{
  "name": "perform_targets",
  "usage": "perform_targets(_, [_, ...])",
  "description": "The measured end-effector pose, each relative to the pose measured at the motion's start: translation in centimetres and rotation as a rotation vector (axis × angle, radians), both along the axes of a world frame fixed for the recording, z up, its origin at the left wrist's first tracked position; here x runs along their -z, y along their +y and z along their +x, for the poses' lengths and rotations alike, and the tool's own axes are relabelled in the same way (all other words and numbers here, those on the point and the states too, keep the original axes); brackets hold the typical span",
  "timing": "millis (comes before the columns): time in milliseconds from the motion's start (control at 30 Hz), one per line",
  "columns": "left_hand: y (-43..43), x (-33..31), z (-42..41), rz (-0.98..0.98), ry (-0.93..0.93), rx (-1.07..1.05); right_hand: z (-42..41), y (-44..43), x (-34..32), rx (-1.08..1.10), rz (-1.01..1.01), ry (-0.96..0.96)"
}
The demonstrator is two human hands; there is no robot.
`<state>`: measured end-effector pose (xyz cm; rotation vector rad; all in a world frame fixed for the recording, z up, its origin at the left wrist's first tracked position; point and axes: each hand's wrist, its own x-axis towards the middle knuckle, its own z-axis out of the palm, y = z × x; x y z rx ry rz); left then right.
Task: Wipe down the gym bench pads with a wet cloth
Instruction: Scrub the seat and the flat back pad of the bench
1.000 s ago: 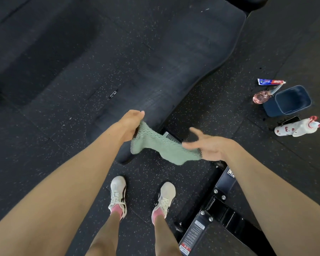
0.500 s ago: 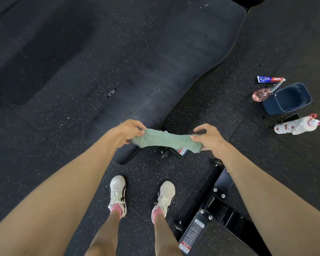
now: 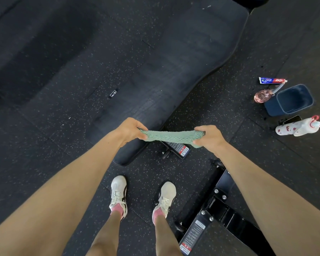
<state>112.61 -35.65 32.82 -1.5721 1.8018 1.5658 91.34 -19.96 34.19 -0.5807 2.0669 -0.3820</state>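
Here, the left hand (image 3: 129, 131) and right hand (image 3: 209, 136) each grip one end of the cloth (image 3: 170, 136), stretched above the near end of the bench pad (image 3: 174, 74); spreading it flat should wipe best.

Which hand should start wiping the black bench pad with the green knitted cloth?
Likely left: left hand grips the green cloth over the black pad; right hand sits beyond its edge.

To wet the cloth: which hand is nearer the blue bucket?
Right. The right hand holds the green cloth left of the blue bucket; the left hand grips its other end, farther left.
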Motion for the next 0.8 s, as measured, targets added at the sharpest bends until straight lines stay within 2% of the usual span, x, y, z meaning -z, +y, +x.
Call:
perform_targets(100, [0.2,0.0,0.1,-0.225,-0.012,0.113,0.1,-0.1,-0.2,-0.03,-0.014,0.101])
perform_targets(200, [0.2,0.1,0.6,-0.357,0.046,0.099,0.1,-0.1,-0.3,-0.015,-0.028,0.154])
perform_targets(233, [0.1,-0.1,0.7,-0.345,0.064,0.084,0.0,0.0,-0.3,0.01,-0.041,0.166])
perform_targets(300, [-0.5,-0.6,1.2,-0.18,0.125,0.009,-0.4,0.4,-0.2,0.123,-0.088,0.14])
perform_targets(367, [-0.9,-1.2,1.6,0.048,0.193,-0.09,-0.8,0.6,-0.5,0.296,-0.151,0.013])
perform_targets(467, [-0.9,-1.5,1.3,0.12,0.296,-0.185,-0.7,0.3,-1.2,0.479,-0.237,-0.169])
perform_targets(533, [-0.4,-1.4,0.4,0.034,0.309,-0.28,-0.6,-0.2,-1.2,0.582,-0.286,-0.252])
perform_targets(633, [0.3,-0.5,-1.1,-0.164,0.2,-0.377,0.0,-1.0,-1.3,0.6,-0.278,-0.24])
perform_targets(733, [1.7,-0.7,-2.6,-0.325,0.09,-0.349,1.1,-1.8,-1.4,0.525,-0.283,-0.232])
perform_targets(800, [3.2,-1.3,-3.9,-0.366,0.082,-0.285,2.2,-2.4,-1.2,0.505,-0.282,-0.292])
